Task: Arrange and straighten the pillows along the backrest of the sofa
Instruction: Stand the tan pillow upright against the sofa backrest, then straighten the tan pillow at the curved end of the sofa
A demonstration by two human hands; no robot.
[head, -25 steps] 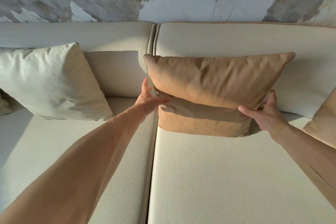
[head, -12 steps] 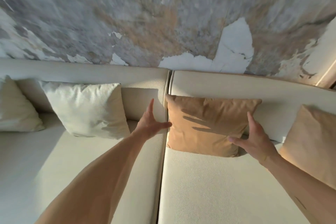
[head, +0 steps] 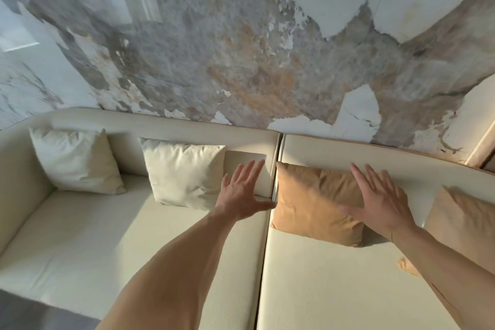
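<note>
Now both hands are up in front of the sofa point(head: 334, 289), and each grip is wide open with flat, spread fingers and nothing in it. Sitting just to the left of the tan pillow point(head: 313, 203), the left hand point(head: 242, 195) has its thumb pointing at the pillow's left edge, near the gap between the two seats. Over on the right part of that same pillow is the right hand point(head: 380, 203); I cannot tell if it touches the pillow. That tan pillow stands up and leans on the backrest point(head: 401, 163). One white pillow point(head: 184, 171) leans on the backrest to the left of it, and another white pillow point(head: 75, 161) sits in the far left corner. At the right edge, a second tan pillow point(head: 463, 222) leans there too. Behind the sofa is a wall point(head: 241, 48) with peeling grey and brown patches.
</note>
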